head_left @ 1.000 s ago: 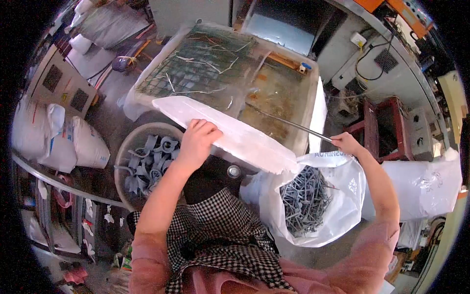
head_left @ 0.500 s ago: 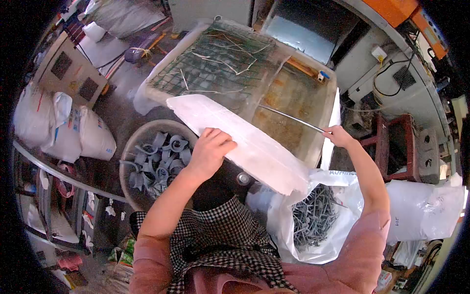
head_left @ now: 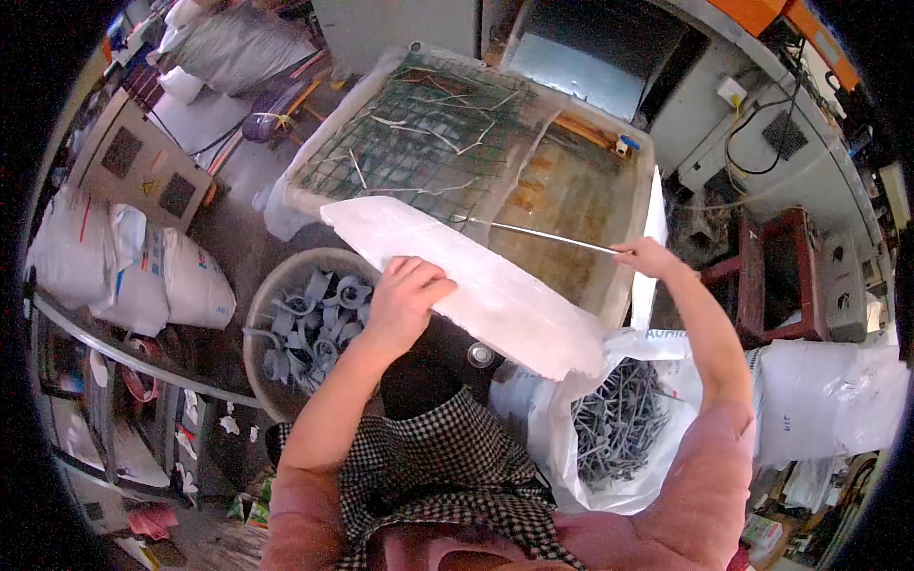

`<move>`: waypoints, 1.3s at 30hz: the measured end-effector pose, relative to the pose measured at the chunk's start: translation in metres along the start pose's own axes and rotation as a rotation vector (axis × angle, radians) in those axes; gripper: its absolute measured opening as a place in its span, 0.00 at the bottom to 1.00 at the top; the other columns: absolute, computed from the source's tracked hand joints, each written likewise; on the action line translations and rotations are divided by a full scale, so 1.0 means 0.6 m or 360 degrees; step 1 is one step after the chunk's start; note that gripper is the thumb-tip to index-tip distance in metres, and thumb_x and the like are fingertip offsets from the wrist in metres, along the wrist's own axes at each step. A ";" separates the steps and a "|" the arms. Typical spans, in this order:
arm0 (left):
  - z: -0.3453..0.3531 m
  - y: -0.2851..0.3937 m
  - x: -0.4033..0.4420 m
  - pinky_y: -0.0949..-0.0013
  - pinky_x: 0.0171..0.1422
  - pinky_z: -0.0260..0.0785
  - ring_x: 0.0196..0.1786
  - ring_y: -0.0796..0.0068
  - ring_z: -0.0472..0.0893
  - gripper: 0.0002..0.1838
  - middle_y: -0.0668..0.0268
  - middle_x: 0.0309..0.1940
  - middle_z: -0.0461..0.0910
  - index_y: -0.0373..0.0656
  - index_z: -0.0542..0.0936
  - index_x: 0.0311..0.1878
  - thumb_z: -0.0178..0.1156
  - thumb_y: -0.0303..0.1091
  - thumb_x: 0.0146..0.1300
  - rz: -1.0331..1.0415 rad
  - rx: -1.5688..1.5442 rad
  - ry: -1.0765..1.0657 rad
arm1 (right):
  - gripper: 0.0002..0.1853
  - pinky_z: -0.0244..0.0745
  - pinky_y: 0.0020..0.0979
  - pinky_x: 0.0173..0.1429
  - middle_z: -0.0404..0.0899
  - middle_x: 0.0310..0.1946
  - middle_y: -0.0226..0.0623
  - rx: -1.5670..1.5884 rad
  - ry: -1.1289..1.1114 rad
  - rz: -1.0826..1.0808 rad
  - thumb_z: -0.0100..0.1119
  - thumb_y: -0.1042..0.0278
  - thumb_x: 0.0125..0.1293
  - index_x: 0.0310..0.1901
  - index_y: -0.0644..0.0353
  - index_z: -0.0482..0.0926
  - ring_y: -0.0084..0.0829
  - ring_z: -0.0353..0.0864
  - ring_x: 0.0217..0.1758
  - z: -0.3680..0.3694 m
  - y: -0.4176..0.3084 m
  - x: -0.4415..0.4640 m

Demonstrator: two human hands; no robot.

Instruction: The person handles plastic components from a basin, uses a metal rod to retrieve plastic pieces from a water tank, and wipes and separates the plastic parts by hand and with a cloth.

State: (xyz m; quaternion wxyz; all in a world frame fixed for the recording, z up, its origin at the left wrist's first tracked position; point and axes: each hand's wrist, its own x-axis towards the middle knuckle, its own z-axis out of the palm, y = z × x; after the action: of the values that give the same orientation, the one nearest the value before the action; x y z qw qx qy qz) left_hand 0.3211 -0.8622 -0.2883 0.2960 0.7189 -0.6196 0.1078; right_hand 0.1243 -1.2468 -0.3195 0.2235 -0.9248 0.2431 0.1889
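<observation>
My left hand (head_left: 409, 300) is closed over the near edge of a long white board (head_left: 476, 281), fingers on top. The board slants across the front of a shallow water tank (head_left: 609, 300). In my right hand (head_left: 649, 257) is a thin metal rod (head_left: 557, 237), gripped at its near end. The rod reaches left over the tank, its far tip near the edge of the green netting (head_left: 419, 105). Several pale thin strips (head_left: 471, 143) lie on the netting. Whether the tip touches the water or a strip, I cannot tell.
A round tub of grey curved plastic parts (head_left: 319, 319) stands left of my knees. At my right is a white sack (head_left: 547, 438) holding grey thin pieces (head_left: 619, 419). Filled bags (head_left: 195, 281) sit on the left, and a dark red frame (head_left: 785, 276) stands at right.
The rod has shifted left, its tip now nearer the netting, and my right hand has moved slightly left with it. My left hand keeps its hold on the board.
</observation>
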 end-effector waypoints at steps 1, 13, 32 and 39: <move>-0.004 -0.002 -0.002 0.65 0.48 0.61 0.40 0.67 0.73 0.14 0.67 0.32 0.75 0.44 0.79 0.32 0.56 0.20 0.37 -0.0025 -0.0001 -0.0004 | 0.18 0.72 0.37 0.48 0.79 0.40 0.47 -0.0088 0.0034 0.0026 0.56 0.57 0.60 0.50 0.53 0.77 0.44 0.79 0.42 -0.018 0.002 -0.022; -0.011 0.035 0.027 0.64 0.48 0.61 0.39 0.64 0.73 0.14 0.66 0.30 0.75 0.42 0.79 0.32 0.55 0.20 0.38 0.0112 0.0063 -0.0025 | 0.18 0.71 0.38 0.49 0.80 0.37 0.44 -0.0217 0.0121 -0.0148 0.54 0.53 0.61 0.53 0.46 0.76 0.43 0.77 0.42 0.012 -0.008 -0.081; -0.010 0.068 0.066 0.63 0.48 0.61 0.39 0.62 0.74 0.12 0.64 0.30 0.76 0.43 0.80 0.31 0.61 0.21 0.39 0.0154 0.0207 -0.0289 | 0.13 0.73 0.36 0.45 0.80 0.37 0.47 -0.0026 0.0946 0.0813 0.58 0.64 0.57 0.45 0.48 0.80 0.44 0.80 0.39 -0.078 0.162 -0.696; 0.000 0.075 0.078 0.61 0.48 0.61 0.40 0.62 0.74 0.09 0.64 0.30 0.76 0.44 0.80 0.30 0.64 0.26 0.41 0.0126 0.0255 -0.0238 | 0.14 0.72 0.38 0.47 0.79 0.38 0.48 0.0006 0.0923 0.0896 0.58 0.65 0.57 0.46 0.51 0.80 0.45 0.80 0.39 -0.046 0.200 -0.690</move>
State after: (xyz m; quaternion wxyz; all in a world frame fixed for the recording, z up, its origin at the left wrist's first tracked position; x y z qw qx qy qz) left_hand 0.2880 -0.9033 -0.2507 0.1859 0.7212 -0.6574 0.1146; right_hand -0.2686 -1.2036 -0.1457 0.0870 -0.8366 0.5402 -0.0266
